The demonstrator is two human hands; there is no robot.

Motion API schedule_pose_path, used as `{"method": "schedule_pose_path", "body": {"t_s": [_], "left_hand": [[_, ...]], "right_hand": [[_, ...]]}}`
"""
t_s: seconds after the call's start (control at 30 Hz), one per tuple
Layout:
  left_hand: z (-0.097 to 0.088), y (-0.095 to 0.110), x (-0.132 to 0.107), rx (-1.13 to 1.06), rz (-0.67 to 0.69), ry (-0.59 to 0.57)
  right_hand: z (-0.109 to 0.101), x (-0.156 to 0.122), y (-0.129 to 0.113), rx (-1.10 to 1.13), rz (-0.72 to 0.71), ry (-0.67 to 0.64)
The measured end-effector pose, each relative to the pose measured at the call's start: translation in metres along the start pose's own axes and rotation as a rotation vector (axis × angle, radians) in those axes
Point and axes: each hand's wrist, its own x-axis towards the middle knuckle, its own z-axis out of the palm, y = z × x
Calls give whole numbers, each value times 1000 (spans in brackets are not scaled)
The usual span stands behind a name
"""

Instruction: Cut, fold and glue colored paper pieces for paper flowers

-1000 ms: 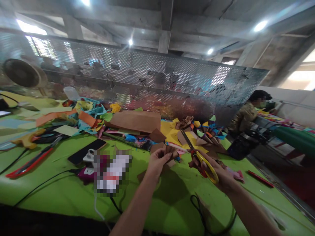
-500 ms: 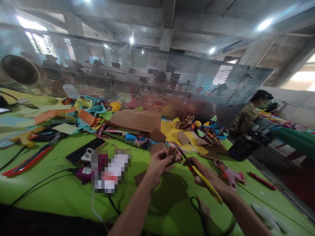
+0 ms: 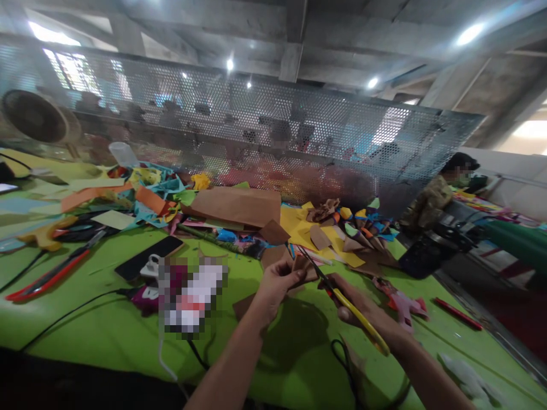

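pinching a small folded brown paper piece (image 3: 301, 265) between left fingers (image 3: 294, 278); curling right fingers (image 3: 344, 286) around slim-bladed yellow-handled metal scissors (image 3: 361, 320) above a smooth green desk (image 3: 305, 373).

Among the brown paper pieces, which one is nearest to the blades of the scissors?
The small piece pinched in the left hand, just beside the scissors; the other brown pieces lie on the table, held by neither hand.

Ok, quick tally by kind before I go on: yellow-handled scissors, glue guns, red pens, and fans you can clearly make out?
Yellow-handled scissors: 1, in the right hand
Glue guns: 2, a yellow one and a pink one
Red pen: 1
Fan: 1
Total: 5
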Motion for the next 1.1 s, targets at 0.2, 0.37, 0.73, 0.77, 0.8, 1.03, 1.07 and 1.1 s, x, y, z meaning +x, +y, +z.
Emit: {"method": "schedule_pose_path", "body": {"t_s": [0.2, 0.37, 0.73, 0.77, 0.8, 1.03, 1.07, 1.1], "left_hand": [[-1, 0, 1, 3, 5, -10], [-1, -2, 2, -13, -57, 36], [3, 5, -1, -1, -78, 57], [3, 5, -1, 2, -73, 57], [3, 6, -2, 3, -69, 57], [0, 2, 1, -13, -76, 42], [-1, 1, 2, -10, -66, 42], [-2, 0, 2, -6, -57, 40]], "right_hand": [[1, 0, 9, -8, -12, 11], [2, -1, 9, 1, -11, 8], [1, 2, 5, 23, -35, -25], [2, 2, 6, 25, -30, -23], [2, 2, 8, 24, -26, -22], [0, 1, 15, -28, 3, -33], [-1, 1, 14, -35, -1, -37], [-1, 2, 13, -44, -9, -36]]}}
